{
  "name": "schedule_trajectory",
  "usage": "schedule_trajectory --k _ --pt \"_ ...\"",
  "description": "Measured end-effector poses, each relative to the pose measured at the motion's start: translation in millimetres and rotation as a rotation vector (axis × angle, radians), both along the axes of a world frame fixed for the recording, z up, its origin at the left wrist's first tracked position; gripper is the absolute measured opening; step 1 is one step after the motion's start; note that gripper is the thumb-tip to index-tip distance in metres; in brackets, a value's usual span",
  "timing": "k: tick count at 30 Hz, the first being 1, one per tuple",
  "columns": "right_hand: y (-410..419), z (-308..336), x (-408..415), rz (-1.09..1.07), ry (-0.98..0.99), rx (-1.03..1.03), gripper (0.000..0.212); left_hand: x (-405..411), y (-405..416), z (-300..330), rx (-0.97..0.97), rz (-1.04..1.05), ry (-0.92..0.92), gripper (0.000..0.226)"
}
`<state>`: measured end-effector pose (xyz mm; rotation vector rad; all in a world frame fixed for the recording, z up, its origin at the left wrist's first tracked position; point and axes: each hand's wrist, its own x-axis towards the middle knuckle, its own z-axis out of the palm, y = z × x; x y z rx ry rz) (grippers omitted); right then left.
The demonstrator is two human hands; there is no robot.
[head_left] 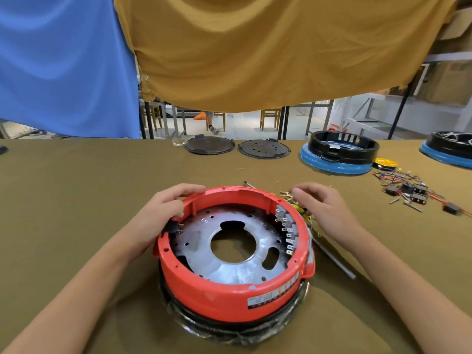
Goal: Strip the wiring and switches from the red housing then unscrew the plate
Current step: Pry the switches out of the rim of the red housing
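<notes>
the red housing (229,292) sits open side up at the near middle of the olive-covered table (76,200), on a black ring base wrapped in clear film. inside lies the silver metal plate (229,267), with a large centre hole and small screw holes round it. a row of switches (287,226) with bare metal tabs lines the inner right wall; a black socket part (171,227) stays at the left wall. no wires show inside. the left hand (163,213) grips the far left rim, fingers curled over the top edge, thumb down inside. the right hand (321,208) rests just outside the right rim, fingers curled loosely over brass terminals (284,194) and yellow bits; whether it pinches any cannot be told. judgement: the shell looks rigid plastic, light but bulky, likely to slide on the cloth, so steadying at the rim seems sound; the switch tabs look thin and easily bent, better taken by their bodies. a thin metal rod (337,261) lies to the right, a heap of stripped wires and switches (408,192) further out, two dark discs (209,145) and blue-based black housings (339,154) along the far edge.
</notes>
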<state>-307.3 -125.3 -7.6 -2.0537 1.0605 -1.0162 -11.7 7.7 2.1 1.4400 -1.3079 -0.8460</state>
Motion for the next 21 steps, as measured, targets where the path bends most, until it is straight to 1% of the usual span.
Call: schedule_trajectory --k 1,2,3,4,5,6,9,11,14,16,19,21 --pt "5.3 5.3 1.8 0.090 0.014 0.040 0.018 -0.2 0.9 0.6 -0.005 0.001 0.002 0.062" --pt "9.7 11.1 3.4 0.170 0.070 0.068 0.021 -0.9 1.5 0.9 -0.005 -0.002 0.005 0.062" --pt "12.3 16.5 5.5 0.222 0.166 0.064 0.027 -1.5 1.4 1.3 0.001 -0.012 0.008 0.063" --pt "13.7 20.7 8.3 0.238 0.269 0.035 0.033 -1.3 1.2 1.3 0.011 -0.031 0.014 0.063" --pt "14.7 24.6 11.7 0.230 0.342 0.009 0.033 -0.7 0.9 0.9 0.024 -0.053 0.021 0.063" --pt "15.3 27.6 14.9 0.218 0.360 0.011 0.029 0.4 0.6 0.4 0.034 -0.065 0.027 0.062" --pt "15.1 32.4 22.3 0.289 0.259 0.125 0.021 5.5 -1.0 1.4 0.014 -0.020 0.021 0.055" --pt "14.7 36.3 30.1 0.324 0.239 0.160 0.023 7.5 -2.0 2.8 -0.009 0.024 0.037 0.047" --pt "10.7 38.7 43.5 0.303 0.230 0.170 0.032 7.8 -3.3 1.9 -0.017 0.036 0.079 0.031" --pt "9.4 36.9 46.1 0.294 0.212 0.189 0.030 8.2 -1.9 1.5 0.008 0.035 0.087 0.036" --pt "12.2 30.2 42.7 0.308 0.142 0.238 0.021 9.2 0.2 3.6 0.050 0.019 0.087 0.041" --pt "12.3 28.2 42.0 0.288 0.126 0.234 0.018 9.3 -0.9 4.4 0.068 -0.002 0.095 0.043"
